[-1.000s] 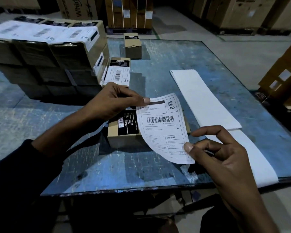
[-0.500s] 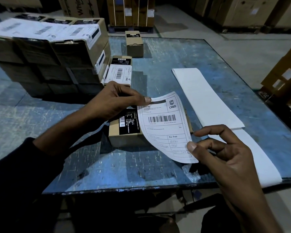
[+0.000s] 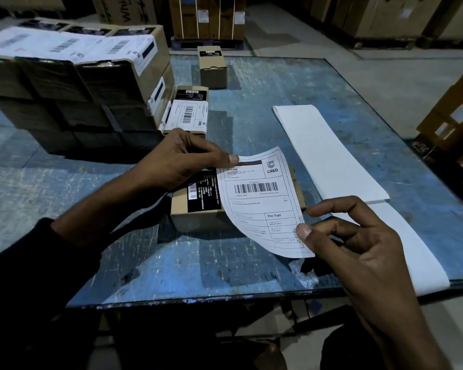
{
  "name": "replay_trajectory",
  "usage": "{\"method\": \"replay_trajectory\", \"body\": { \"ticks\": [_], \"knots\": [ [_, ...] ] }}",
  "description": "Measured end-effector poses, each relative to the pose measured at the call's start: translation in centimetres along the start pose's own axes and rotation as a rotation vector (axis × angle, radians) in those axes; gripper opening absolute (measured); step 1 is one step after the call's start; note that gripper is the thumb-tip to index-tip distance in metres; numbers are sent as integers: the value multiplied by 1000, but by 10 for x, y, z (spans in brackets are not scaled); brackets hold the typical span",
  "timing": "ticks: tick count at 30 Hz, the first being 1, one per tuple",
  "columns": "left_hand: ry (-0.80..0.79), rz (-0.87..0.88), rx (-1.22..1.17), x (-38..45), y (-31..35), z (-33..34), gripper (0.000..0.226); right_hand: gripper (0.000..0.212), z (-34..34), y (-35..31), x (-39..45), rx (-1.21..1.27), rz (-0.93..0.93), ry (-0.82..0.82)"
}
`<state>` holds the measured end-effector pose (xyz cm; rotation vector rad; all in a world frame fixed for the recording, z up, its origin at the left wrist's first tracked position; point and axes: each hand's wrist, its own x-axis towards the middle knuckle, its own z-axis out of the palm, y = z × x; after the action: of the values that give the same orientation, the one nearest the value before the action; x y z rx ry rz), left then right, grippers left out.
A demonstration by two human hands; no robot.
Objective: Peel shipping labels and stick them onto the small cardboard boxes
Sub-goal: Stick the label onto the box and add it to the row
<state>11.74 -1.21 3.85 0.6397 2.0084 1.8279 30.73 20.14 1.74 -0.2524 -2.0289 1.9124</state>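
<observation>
While a peeled shipping label [image 3: 262, 198] hangs over the small cardboard box [image 3: 198, 212] at desk [image 3: 318, 84] centre, the left hand [image 3: 177, 161] pinches its ten-o'clock corner, the right hand [image 3: 358, 249] its five-o'clock corner — thin, floppy, sticky paper, best held by the edges.

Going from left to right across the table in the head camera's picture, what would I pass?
Box stack → left hand → label → right hand → white strip.
</observation>
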Motion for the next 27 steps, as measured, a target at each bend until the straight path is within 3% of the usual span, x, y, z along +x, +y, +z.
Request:
{"method": "replay_trajectory", "body": {
  "ticks": [27],
  "knots": [
    [26, -33, -18, -3, -1, 3, 23, 21, 1, -4, 0, 19, 4, -32]
  ]
}}
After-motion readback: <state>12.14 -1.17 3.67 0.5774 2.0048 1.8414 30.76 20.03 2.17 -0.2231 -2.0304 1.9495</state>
